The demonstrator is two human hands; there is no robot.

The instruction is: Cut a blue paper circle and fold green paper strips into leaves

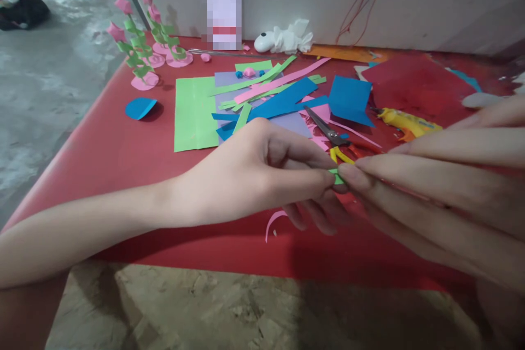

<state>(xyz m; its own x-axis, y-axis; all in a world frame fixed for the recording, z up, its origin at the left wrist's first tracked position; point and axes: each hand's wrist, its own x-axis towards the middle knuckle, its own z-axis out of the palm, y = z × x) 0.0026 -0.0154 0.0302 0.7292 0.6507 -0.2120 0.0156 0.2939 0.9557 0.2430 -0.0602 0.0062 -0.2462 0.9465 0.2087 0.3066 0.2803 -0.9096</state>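
Between the fingertips of both hands is a small piece of green paper (pixel 337 176), mostly covered by the fingers. My left hand (pixel 262 175) comes in from the left, its thumb and index finger pinching the paper's left side. From the right, my right hand (pixel 435 186) grips the other side with thumb and fingertips. Just beyond the fingertips lie scissors (pixel 334 136) with red and yellow handles. A pink paper strip (pixel 274 221) curls on the table under my left hand.
On the red table (pixel 135 175) are green paper (pixel 194 115), blue paper (pixel 349 99), a blue paper disc (pixel 140 109) and loose strips. A yellow glue gun (pixel 410 122) lies at right. Pink paper flowers (pixel 141 54) stand back left, near a white tissue figure (pixel 283 38).
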